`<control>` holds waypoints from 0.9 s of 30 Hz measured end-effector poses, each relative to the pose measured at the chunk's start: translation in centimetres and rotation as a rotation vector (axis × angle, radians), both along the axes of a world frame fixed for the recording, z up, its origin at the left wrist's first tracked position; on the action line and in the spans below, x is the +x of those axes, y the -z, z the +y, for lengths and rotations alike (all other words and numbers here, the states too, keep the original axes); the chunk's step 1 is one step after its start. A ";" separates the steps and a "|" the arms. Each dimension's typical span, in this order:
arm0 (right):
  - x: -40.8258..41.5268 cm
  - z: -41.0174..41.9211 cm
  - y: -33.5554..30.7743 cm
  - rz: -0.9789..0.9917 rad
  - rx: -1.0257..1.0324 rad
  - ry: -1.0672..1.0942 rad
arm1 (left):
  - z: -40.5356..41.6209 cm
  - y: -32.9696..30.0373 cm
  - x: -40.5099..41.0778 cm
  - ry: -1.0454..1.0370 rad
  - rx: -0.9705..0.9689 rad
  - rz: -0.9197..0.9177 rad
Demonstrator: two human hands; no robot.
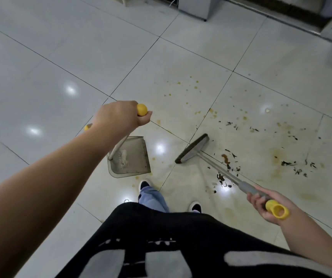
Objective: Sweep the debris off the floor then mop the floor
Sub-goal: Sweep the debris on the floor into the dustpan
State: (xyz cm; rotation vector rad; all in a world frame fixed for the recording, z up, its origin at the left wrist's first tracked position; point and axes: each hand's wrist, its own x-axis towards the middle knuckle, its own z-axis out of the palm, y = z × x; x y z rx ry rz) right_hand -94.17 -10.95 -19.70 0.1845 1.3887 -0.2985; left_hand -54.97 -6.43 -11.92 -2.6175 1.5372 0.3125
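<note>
My left hand (121, 115) is closed around the yellow top of the dustpan (130, 157) handle, and the dustpan stands on the tiled floor (61, 57) just before my feet. My right hand (265, 203) grips the broom (207, 157) near its yellow end. The brush head rests on the floor beside the dark debris (289, 149) and yellow stains, between the dustpan and the debris.

Your broom (193, 152) has grey bristles and a yellow-capped handle; your dustpan (130, 157) is translucent grey. Dark debris (289, 163) and yellowish stains (197, 87) mark the pale glossy tiles (61, 57), right of frame.
</note>
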 end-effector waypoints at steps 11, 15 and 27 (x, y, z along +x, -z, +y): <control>-4.8 0.3 -0.4 -0.026 -0.075 -0.200 | -2.9 -0.1 -14.7 0.139 0.133 -0.073; -4.9 0.0 -0.9 -0.035 -0.094 -0.249 | -2.5 0.5 -17.1 0.187 0.127 -0.083; 4.2 1.6 2.0 -0.213 0.069 -0.222 | -1.3 0.7 -16.0 0.235 0.092 -0.106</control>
